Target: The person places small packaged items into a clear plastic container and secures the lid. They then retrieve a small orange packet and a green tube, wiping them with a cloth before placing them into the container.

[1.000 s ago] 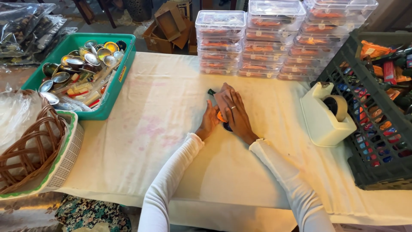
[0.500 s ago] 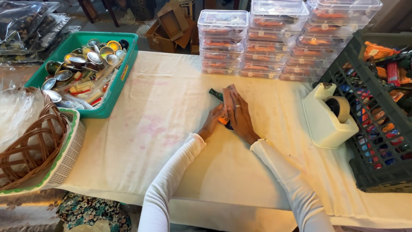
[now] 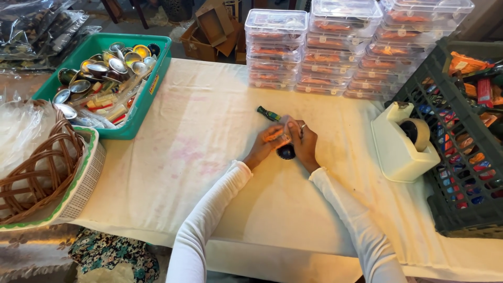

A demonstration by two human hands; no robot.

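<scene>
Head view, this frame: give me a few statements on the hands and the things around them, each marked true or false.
1. Both hands, left hand and right hand, meet over a small clear plastic packet at the middle of the cream cloth-covered table. True.
2. The white tape dispenser stands left of the hands. False: it stands to their right.
3. The green plastic tray holds small round metal cups. True.
4. The clear lidded plastic boxes lie scattered singly. False: they stand stacked at the far edge.
5. The brown wicker basket sits at the left. True.
</scene>
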